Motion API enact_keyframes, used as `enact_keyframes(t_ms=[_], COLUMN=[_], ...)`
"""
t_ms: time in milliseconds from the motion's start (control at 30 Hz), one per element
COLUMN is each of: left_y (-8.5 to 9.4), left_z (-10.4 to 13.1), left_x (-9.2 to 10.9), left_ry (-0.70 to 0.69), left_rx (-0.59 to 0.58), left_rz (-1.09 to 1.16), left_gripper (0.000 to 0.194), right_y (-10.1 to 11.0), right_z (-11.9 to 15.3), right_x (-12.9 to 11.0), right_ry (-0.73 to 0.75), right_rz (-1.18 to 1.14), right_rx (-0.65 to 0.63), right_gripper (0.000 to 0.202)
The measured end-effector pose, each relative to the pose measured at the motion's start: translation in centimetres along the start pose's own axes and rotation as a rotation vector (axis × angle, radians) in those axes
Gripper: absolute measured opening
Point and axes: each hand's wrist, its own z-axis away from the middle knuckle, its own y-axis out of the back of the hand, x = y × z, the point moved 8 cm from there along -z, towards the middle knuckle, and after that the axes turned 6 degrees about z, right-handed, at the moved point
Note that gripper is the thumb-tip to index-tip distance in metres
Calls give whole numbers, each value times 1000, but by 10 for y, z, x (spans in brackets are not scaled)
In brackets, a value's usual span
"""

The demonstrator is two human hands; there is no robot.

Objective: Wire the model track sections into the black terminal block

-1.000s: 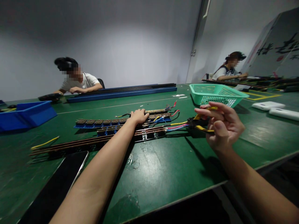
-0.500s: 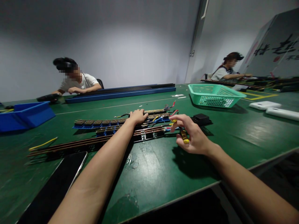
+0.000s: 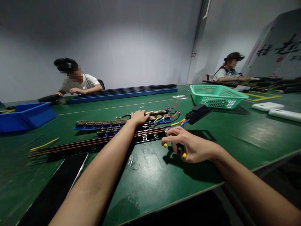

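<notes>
My left hand rests over the long strips of rods on the table, its fingers bent down on them; what lies under its fingertips is hidden. My right hand is closed around a tool with yellow handle ends, at the right end of the nearest strip. The tool's head is mostly hidden. Beyond that hand, a black connector block sits tilted above the table, with yellow, blue and red wires running from it toward the strips. Blue-based strips lie behind the nearest one.
A green basket stands at the back right, white devices beside it. A blue bin is at the left, a black phone-like slab in front. Blue-edged rails lie at the back; two people sit behind the green table.
My right hand has turned and moved slightly left and down with the tool. The connector block has risen off the table and tilted. My left hand is still.
</notes>
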Motion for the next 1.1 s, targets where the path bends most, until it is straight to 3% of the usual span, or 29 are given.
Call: enact_keyframes(t_ms=[100,233,467,633,767,933,1033,1100], left_y=[-1,-2,-4,-3,-1,0,-1,-2], left_z=[-1,-2,-4,-4,1,2,0,0], left_x=[0,-2,-3,-1,1,1,-1,-2], left_ry=[-4,3,-1,0,2,6,15,17], left_rx=[-2,3,3,7,6,4,-1,-1], left_rz=[-2,-5,-5,0,-3,-5,-4,-5], left_gripper=[52,54,54,55,54,53,53,53], right_y=[-5,-5,14,30,35,32,27,25], right_z=[-1,-2,-3,4,13,18,21,21], right_x=[0,1,9,23,33,21,-11,-33], right_ry=[-10,-41,-161,-307,-377,-192,53,222], right_rz=[8,51,57,-114,-223,-151,100,149], right_rx=[-77,19,388,687,867,801,772,771], right_gripper=[75,69,48,36,38,60,72,76])
